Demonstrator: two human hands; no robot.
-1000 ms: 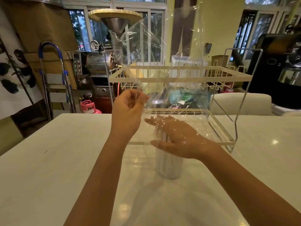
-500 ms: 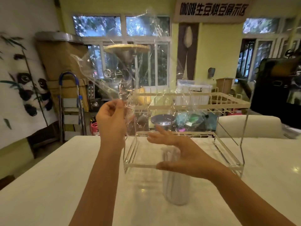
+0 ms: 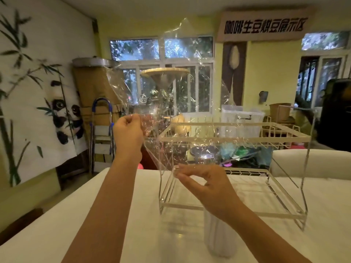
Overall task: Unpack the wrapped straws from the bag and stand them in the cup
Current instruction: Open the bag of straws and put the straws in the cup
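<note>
A large clear plastic bag (image 3: 182, 95) is held up over the table, crinkled and see-through, and it looks empty. My left hand (image 3: 129, 133) grips its left edge at about chest height. My right hand (image 3: 207, 184) is lower and pinches the bag's bottom edge between thumb and fingertips. Under my right wrist stands a clear cup (image 3: 220, 236) on the white table (image 3: 57, 232), holding a bundle of white wrapped straws (image 3: 214, 230) upright. My right forearm covers the cup's top.
A two-tier cream wire rack (image 3: 237, 137) stands on the table just behind the cup and my hands. A white chair back (image 3: 311, 162) is beyond the table at right. A folded step ladder (image 3: 102, 130) and stacked cardboard boxes stand by the left wall.
Both hands rose with the bag. My right hand, flat over the cup before, has come out from under the film and now pinches the bag's lower edge. The camera tilted up.
</note>
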